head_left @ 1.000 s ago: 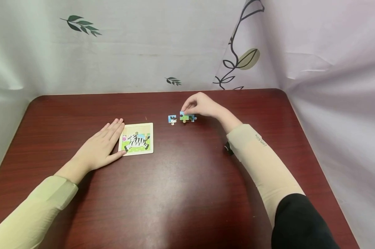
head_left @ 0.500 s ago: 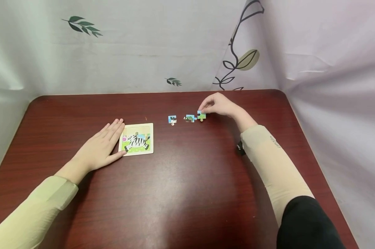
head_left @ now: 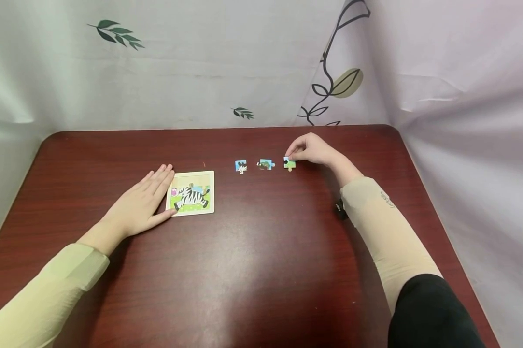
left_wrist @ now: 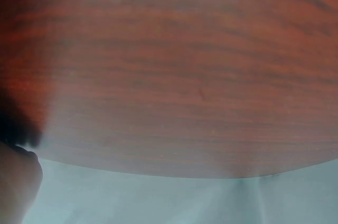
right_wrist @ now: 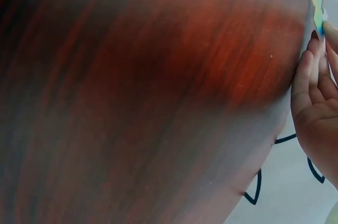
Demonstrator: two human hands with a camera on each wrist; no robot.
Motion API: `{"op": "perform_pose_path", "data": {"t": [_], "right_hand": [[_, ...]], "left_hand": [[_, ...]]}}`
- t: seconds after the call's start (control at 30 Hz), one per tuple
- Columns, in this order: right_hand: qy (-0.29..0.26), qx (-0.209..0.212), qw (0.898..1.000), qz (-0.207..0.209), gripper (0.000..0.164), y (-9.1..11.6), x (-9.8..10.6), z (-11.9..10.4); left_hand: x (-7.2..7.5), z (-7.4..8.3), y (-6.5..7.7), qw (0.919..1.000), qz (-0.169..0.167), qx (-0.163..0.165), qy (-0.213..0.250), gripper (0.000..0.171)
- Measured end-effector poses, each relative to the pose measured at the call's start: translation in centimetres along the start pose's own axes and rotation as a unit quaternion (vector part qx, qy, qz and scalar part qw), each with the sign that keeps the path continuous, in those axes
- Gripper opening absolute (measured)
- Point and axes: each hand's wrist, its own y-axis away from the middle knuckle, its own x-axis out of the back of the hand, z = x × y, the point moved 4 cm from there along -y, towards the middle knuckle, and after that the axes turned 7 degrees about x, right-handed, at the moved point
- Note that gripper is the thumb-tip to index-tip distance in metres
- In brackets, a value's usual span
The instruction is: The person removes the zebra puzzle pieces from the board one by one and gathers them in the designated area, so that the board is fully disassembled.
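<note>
The right hand pinched the blue-green piece by its top edge, right of the middle piece; a light, level pinch was advisable. The left hand, fingers extended, touched the zebra board at its left edge.

Smooth, glossy, wood-grained table

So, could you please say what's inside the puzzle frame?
The puzzle frame holds a partial zebra picture, with bare backing along its far side; the picture covers anything beneath.
</note>
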Motion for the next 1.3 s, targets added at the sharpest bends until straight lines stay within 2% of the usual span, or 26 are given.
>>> {"op": "perform_pose_path", "data": {"t": [0.5,1.0,1.3], "right_hand": [[0.054,0.006,0.998,0.026,0.01,-0.13,-0.27,0.28],[0.035,-0.009,0.999,0.03,0.014,-0.11,-0.66,0.38],[0.038,0.001,0.999,0.037,0.011,-0.1,-0.51,0.22]], "left_hand": [[0.13,0.12,-0.19,0.9999,-0.01,0.004,-0.001,0.096],[0.04,0.09,-0.01,1.0,-0.007,0.005,0.001,0.097],[0.08,0.03,-0.06,1.0,-0.006,0.004,0.0,0.097]]}}
